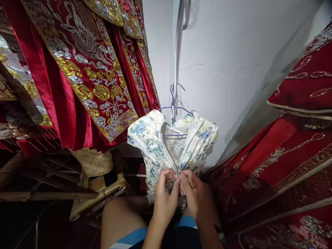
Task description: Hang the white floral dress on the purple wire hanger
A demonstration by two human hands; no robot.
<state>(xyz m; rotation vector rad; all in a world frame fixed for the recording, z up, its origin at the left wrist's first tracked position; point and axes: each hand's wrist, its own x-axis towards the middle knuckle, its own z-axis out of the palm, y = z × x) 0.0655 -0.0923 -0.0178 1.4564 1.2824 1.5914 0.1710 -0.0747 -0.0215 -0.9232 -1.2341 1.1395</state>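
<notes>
You pinched the floral dress [155,148] at its zip [184,154], left hand [166,188] and right hand [191,188] closed, apparently working it, which next called for steady tension.

The garment [155,148] is showing blue, yellow and green flowers on a white ground, and the hanger [173,103] is standing out in purple against a pale grey wall [220,45]. The satin costume [101,86] is glittering in gold and silver blossoms over deep red, while the shorts [135,236] are displaying bright blue and white bands on a dark ground.
</notes>
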